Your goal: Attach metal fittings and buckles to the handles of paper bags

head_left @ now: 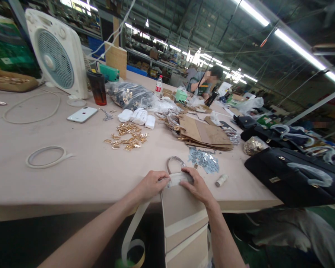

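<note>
A beige bag panel (184, 212) with pale bands across it hangs over the near table edge toward me. Its plastic-wrapped handle (175, 159) arches up at the far end. My left hand (155, 183) is closed in a pinch at the panel's upper left corner, on a strip of white tape (134, 225) that hangs down to a roll at the bottom. My right hand (194, 183) grips the panel's upper right edge, thumb on top and fingers behind. A whitish strip (176, 180) lies across the panel between both hands.
Gold buckles (128, 137) and grey metal pieces (203, 159) lie in piles beyond my hands. A tape roll (46, 156), phone (82, 114), dark cup (97, 87) and fan (58, 56) stand left. Brown panels (203, 132), a thread spool (221, 180) and black bags (298, 175) are right. A person (202, 83) sits beyond.
</note>
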A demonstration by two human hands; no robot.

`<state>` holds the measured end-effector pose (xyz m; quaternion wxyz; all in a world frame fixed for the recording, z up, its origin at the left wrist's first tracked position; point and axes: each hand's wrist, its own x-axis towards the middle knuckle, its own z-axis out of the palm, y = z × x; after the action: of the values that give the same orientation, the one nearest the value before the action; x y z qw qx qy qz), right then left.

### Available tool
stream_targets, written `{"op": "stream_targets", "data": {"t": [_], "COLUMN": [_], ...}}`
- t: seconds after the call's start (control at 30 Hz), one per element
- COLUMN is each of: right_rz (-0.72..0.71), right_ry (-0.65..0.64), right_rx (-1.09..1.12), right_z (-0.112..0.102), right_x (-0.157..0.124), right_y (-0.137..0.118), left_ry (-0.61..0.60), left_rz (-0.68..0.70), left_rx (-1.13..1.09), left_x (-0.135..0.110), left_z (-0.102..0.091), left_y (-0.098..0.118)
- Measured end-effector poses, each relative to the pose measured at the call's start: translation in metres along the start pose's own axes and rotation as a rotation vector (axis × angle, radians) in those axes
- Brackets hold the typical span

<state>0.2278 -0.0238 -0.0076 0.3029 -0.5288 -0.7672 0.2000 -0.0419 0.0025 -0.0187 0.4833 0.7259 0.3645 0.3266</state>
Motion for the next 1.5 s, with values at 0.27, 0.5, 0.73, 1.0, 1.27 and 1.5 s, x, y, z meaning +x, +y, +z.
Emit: {"op": "stream_targets", "data": {"t": [0.27,0.5,0.73,1.0,1.27,1.5], "right_rz": [-0.006,-0.055,-0.092,-0.029,0.043,-0.037], "right_ry": [0.115,0.195,0.153,0.226,0.484,0.313], "right_rx": [0.036,0.039,-0.082,-0.294,-0.046,0.114], "right_z": [0.013,0.021,0.020,0.033,0.040,0.056], "right_x": [0.010,0.003,-0.006,-0.022,-0.023,-0.015], "right_y": [0.000,0.004,0.009,0.007,-0.029,-0.072], "left_ry": [-0.004,-0.002,-0.023,-0.093,-0.146,-0.168], "left_rz": [0.019,0.023,0.013,0.060,0.106,0.115], "left_rx": [0.006,-0.016,-0.061,-0.089,0.006,-0.003], "left_x": [0.001,0.000,0.000,-0.001,-0.002,-0.004], "left_z": [-0.001,-0.001,-0.002,-0.004,-0.004,-0.008], "left_y": [-0.001,0.001,0.004,0.003,-0.005,-0.001]}}
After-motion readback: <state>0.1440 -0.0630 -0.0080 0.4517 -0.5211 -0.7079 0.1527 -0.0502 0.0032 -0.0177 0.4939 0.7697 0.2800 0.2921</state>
